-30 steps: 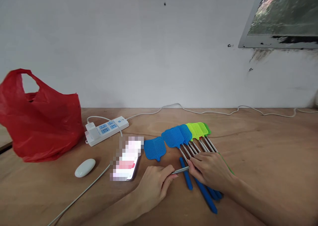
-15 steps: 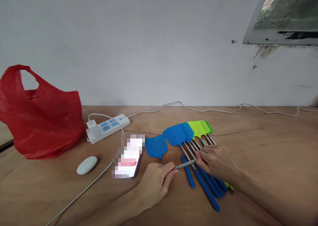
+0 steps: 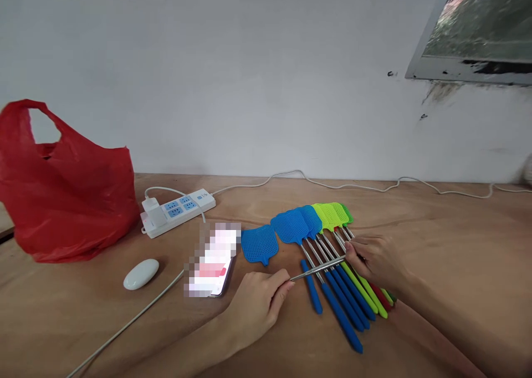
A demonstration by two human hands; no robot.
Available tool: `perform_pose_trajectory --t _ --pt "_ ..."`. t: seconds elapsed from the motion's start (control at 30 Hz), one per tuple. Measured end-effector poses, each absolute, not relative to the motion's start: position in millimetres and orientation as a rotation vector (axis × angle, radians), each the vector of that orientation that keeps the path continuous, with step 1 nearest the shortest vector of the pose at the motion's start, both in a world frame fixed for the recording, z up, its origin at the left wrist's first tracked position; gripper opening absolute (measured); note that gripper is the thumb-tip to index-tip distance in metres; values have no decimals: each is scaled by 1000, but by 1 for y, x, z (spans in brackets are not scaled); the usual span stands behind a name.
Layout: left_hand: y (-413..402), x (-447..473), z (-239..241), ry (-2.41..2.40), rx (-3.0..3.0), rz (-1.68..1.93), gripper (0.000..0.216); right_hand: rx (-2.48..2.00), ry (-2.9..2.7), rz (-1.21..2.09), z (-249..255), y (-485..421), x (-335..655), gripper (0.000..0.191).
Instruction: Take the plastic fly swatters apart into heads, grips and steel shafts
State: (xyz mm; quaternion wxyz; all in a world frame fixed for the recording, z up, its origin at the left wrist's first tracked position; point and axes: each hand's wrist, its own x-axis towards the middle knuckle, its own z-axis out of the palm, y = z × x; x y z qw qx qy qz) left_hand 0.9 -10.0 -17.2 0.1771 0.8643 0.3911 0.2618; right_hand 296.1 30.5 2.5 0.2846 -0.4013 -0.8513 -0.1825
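A thin telescopic metal rod (image 3: 318, 269) runs between my two hands over the fly swatters. My left hand (image 3: 260, 303) pinches its left end between thumb and fingers. My right hand (image 3: 376, 259) is closed around the other end, above the swatter shafts. Below lie several fly swatters in a fan, with blue heads (image 3: 293, 226), yellow-green heads (image 3: 332, 214) and blue handles (image 3: 343, 317). A loose blue swatter head (image 3: 260, 245) rests left of them. A separate blue handle (image 3: 311, 289) lies under the rod.
A phone (image 3: 214, 261) with a lit, blurred screen lies left of the loose head. Further left are a white mouse (image 3: 141, 274), a white power strip (image 3: 178, 212) and a red plastic bag (image 3: 70, 195). A white cable (image 3: 349, 186) runs along the wall.
My right hand has moved right, and a longer stretch of the metal rod now shows between my hands. More yellow-green and red handles have come into view. The left hand has barely moved.
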Motion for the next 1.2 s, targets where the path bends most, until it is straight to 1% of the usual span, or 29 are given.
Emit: perform_pose_trajectory --t 0.17,0.33,0.5,0.73,0.9,1.03,1.2 --pt "-12 3 -16 1152 2542 680 24 -1118 -2308 -443 4 22 293 45" --pt "-13 6 -17 1176 2675 644 11 -1120 -2324 -461 4 13 274 43" --pt "-9 6 -21 1184 2776 610 19 -1165 -2317 -456 9 3 254 40" --pt "-11 1 -26 1169 2702 681 17 -1071 -2525 -330 9 -10 229 33" --pt "-13 -1 -24 1120 2639 702 19 -1114 -2599 -270 4 -7 247 36" --pt "-12 0 -20 1118 2584 735 20 -1141 -2522 -336 5 -3 270 41" --pt "-13 2 -20 1126 2614 713 14 -1145 -2495 -321 8 -6 277 37"
